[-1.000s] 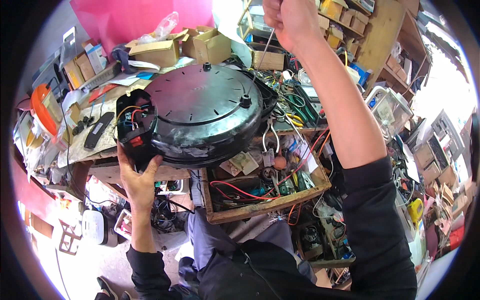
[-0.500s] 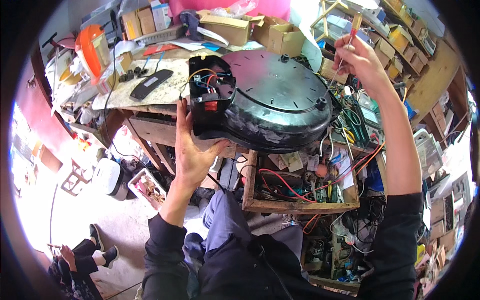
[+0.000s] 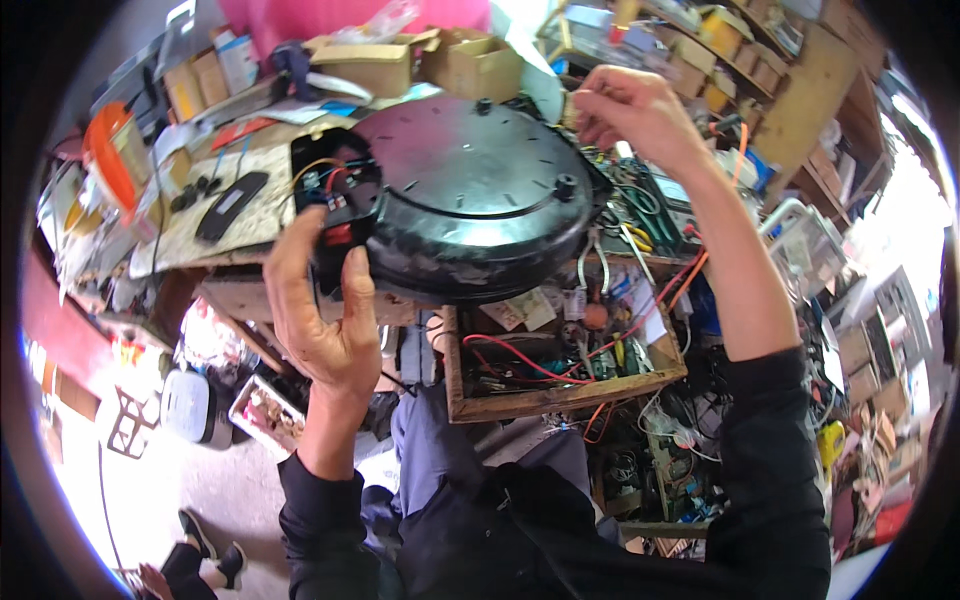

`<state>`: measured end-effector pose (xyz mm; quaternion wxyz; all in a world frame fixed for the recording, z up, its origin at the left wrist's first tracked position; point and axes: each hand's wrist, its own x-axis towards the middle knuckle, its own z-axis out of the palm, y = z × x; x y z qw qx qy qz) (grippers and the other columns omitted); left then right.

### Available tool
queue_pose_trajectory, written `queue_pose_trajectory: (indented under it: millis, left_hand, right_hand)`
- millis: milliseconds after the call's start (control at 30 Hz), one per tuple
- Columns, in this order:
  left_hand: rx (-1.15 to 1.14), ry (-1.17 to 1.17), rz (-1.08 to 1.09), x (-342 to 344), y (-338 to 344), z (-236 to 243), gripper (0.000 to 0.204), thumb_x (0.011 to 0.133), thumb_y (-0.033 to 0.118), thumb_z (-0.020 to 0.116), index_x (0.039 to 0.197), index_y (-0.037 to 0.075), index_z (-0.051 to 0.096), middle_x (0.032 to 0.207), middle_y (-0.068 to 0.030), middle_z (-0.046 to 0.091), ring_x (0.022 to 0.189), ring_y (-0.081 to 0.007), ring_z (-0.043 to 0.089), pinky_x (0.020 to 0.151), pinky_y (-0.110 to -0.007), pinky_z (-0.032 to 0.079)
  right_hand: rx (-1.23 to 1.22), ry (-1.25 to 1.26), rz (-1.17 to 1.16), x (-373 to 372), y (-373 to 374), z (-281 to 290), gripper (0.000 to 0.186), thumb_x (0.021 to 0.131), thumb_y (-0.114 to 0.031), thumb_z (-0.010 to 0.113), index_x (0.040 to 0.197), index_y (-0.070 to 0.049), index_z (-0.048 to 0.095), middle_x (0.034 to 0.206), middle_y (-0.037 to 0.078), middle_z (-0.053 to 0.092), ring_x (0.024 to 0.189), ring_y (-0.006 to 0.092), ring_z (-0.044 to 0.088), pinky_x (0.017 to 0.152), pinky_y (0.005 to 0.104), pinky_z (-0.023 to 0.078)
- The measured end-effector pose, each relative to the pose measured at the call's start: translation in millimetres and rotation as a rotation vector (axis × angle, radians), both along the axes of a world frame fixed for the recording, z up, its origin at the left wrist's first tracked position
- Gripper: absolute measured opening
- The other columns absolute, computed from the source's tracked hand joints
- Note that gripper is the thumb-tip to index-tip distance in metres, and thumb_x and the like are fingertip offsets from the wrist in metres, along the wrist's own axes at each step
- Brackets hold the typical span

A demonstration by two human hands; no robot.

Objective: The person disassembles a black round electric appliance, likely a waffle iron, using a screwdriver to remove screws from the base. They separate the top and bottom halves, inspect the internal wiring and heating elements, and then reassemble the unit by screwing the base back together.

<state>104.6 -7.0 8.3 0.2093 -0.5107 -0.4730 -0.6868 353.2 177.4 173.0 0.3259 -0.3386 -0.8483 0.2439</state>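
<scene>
A black, round, shallow appliance housing [image 3: 480, 165] lies tilted on the bench, its vented underside up. At its left end an uncovered compartment [image 3: 335, 185] shows red, blue and yellow wires and a small terminal block. My left hand [image 3: 325, 320] is at that compartment, thumb and fingers apart around its near corner; whether they touch it I cannot tell. Beyond the housing's right side, my right hand [image 3: 635, 110] is raised with fingers pinched on a screwdriver [image 3: 624, 18], its reddish handle pointing up. The shaft is blurred and its tip cannot be made out.
A dark oblong cover [image 3: 232, 207] lies on the bench to the left. Below the bench top, a wooden drawer [image 3: 570, 395] stands pulled out, full of tools and wires. Cardboard boxes [image 3: 470, 68] line the back. Another person's shoes [image 3: 232, 565] show at lower left.
My view has swung right, so the bench appears further left. My left hand has shifted from the housing's left edge to its near corner, thumb raised. The screwdriver has come away from the housing.
</scene>
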Motion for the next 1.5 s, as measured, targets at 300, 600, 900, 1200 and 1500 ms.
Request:
queue_pose_trajectory:
  millis: [300,600,900,1200,1500]
  left_hand:
    - [-0.535,0.138,-0.608,79,129,95,0.033,0.086,0.014,0.069,0.115,-0.003,0.066,0.094,-0.0081,0.073,0.073,-0.0118,0.065,0.064,-0.029,0.053]
    - [-0.625,0.093,-0.789,106,155,104,0.014,0.095,0.011,0.061,0.092,-0.001,0.069,0.078,-0.0042,0.070,0.063,-0.0078,0.064,0.058,-0.024,0.054]
    - [-0.731,0.044,-0.812,91,162,104,0.016,0.094,0.015,0.063,0.090,0.000,0.069,0.076,-0.0053,0.070,0.063,-0.0086,0.065,0.058,-0.024,0.053]
    - [-0.732,0.105,-0.824,77,165,128,0.015,0.094,0.018,0.066,0.092,0.005,0.072,0.078,0.0011,0.067,0.066,-0.0063,0.058,0.064,-0.022,0.049]
    - [-0.764,0.077,-0.753,53,152,157,0.017,0.091,0.015,0.070,0.105,0.004,0.072,0.088,-0.0033,0.071,0.072,-0.0069,0.065,0.067,-0.020,0.057]
  right_hand:
    - [0.379,-0.169,0.029,2,1,2,0.021,0.088,-0.019,0.073,0.078,-0.002,0.069,0.060,-0.004,0.057,0.058,0.0010,0.048,0.051,0.0216,0.039]
    - [0.093,0.050,-0.226,55,76,-50,0.044,0.082,-0.044,0.071,0.081,0.000,0.072,0.075,0.011,0.068,0.068,0.0203,0.064,0.066,0.0328,0.052]
    - [0.002,-0.684,-0.626,36,96,-92,0.035,0.076,-0.025,0.068,0.098,0.001,0.072,0.104,0.020,0.071,0.102,0.0328,0.068,0.085,0.0443,0.054]
    - [0.158,-0.430,-0.450,42,103,-37,0.027,0.084,-0.017,0.057,0.085,0.006,0.070,0.077,0.022,0.070,0.061,0.0312,0.071,0.059,0.0424,0.060]
    - [0.289,-0.605,-0.371,21,129,-22,0.024,0.084,-0.019,0.058,0.081,0.002,0.068,0.072,0.019,0.067,0.055,0.0274,0.067,0.052,0.0401,0.057]
